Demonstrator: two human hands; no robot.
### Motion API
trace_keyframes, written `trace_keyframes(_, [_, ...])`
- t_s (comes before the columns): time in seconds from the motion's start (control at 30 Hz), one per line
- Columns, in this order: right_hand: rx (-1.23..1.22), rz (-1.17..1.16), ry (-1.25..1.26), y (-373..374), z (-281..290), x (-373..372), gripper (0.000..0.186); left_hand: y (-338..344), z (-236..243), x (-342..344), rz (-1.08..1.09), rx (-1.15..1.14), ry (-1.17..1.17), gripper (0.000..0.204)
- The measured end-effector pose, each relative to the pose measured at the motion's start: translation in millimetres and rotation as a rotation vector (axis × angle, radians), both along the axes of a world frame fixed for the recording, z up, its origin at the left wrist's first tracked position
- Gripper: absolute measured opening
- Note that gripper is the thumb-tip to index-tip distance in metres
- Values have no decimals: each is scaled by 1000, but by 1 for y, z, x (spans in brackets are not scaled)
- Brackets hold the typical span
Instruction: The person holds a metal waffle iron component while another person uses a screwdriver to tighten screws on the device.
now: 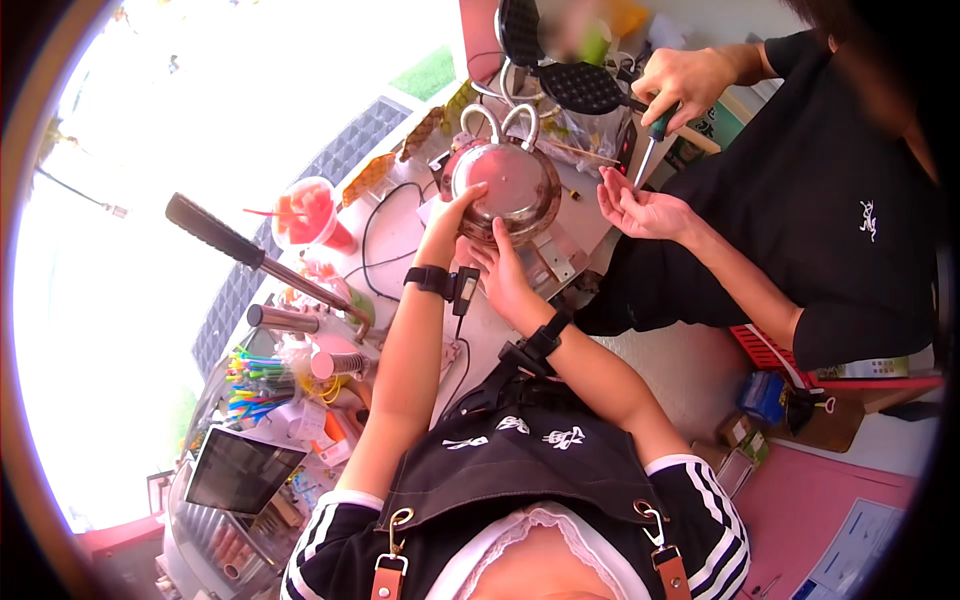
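Observation:
A round, shiny metal housing [508, 187] with browned edges and two looped, pale sleeved cables [500, 122] at its far side is tilted up over the counter. My left hand [455, 222] grips its left side, thumb across the face and fingers hidden behind. At its near edge my right hand [505, 275] holds from below, thumb against the rim. To the right, a co-worker's hand [685, 82] holds a screwdriver [652, 142] with a dark green handle. Their other hand [645, 210] is palm up near its tip.
Black patterned waffle-iron plates [575, 85] stand open behind the housing. A cup of red fruit [308, 212] and a long black-handled lever [215, 230] are on the left. A black cord [368, 245] crosses the counter [480, 345]. Straws [255, 385] and a dark screen [243, 470] sit nearer.

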State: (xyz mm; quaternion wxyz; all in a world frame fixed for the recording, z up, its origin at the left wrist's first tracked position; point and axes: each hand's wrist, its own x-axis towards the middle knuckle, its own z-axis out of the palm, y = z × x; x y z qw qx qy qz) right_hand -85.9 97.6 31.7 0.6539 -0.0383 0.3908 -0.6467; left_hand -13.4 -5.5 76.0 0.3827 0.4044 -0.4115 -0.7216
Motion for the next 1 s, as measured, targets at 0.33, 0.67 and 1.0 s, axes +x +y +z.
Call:
trace_keyframes(0.33, [-240, 773, 601, 68, -21, -49, 38, -7, -7, 12, -72, 128, -32, 49])
trace_keyframes(0.67, [211, 750, 1381, 203, -42, -165, 51, -6, -2, 10, -101, 4, -170, 53])
trace_keyframes(1.0, [224, 682, 1613, 217, -53, -155, 49, 2, 3, -2, 58, 4, -105, 54])
